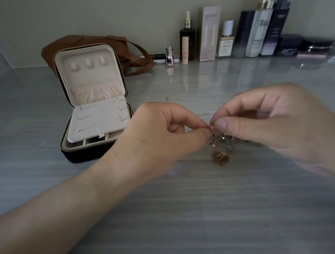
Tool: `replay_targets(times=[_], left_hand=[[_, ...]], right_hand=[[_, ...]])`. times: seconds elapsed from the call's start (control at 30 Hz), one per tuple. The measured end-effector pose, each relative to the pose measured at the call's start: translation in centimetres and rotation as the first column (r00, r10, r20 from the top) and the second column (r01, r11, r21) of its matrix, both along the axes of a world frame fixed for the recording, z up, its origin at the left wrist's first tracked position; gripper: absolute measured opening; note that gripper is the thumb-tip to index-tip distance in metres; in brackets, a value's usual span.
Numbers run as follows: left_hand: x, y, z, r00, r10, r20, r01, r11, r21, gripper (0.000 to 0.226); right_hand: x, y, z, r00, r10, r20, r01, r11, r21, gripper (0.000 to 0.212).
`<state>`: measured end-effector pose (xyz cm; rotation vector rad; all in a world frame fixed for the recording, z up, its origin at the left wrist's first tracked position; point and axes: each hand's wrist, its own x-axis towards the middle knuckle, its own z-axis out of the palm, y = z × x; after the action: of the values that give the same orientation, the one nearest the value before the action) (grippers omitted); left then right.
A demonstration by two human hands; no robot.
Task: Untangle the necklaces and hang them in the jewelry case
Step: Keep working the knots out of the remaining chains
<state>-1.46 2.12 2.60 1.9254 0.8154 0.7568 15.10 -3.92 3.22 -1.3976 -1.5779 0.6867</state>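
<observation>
1. The step in hand was the untangling; nothing yet hung in the jewelry case, and the three hooks in its raised lid stood bare.
2. The left hand pinched a small link at the top of the knot between thumb and forefinger, its other fingers curled; the right hand pinched the same spot from the other side, the fingertips of the two hands nearly meeting.
3. The necklaces lay bunched on the table just beneath the fingertips, right of the case and apart from it; silvery chains, with a gold pendant at the near edge; a thin chain lay stretched out beyond the hands.
4. The next move probably called for teasing slack out gently; a hard pull would likely tighten the fine links.
</observation>
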Motion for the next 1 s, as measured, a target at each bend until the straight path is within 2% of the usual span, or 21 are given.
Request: replay_targets(times=[0.17,0.5,0.8,1.0], left_hand=[[-0.05,0.13,-0.05,1.0,0.015,-0.011,-0.015,1.0,0.005,0.006],[-0.03,0.2,-0.08,1.0,0.009,0.001,-0.009,1.0,0.023,0.005],[-0.08,-0.08,0.32,1.0,0.012,-0.007,-0.013,1.0,-0.028,0.01],[0.12,-0.12,0.49,0.999,0.029,0.038,-0.028,0.999,-0.035,0.015]], right_hand=[[0.44,0.18,-0.43,1.0,-0.022,-0.009,0.022,1.0,-0.002,0.015],[0.41,0.19,-0.46,0.996,-0.068,-0.059,0.068,0.998,0.005,0.014],[0.24,0.01,-0.06,0.994,-0.09,-0.054,0.093,0.995,0.041,0.032],[0.23,0.09,-0.25,0.996,-0.071,-0.057,0.075,0.996,0.058,0.031]])
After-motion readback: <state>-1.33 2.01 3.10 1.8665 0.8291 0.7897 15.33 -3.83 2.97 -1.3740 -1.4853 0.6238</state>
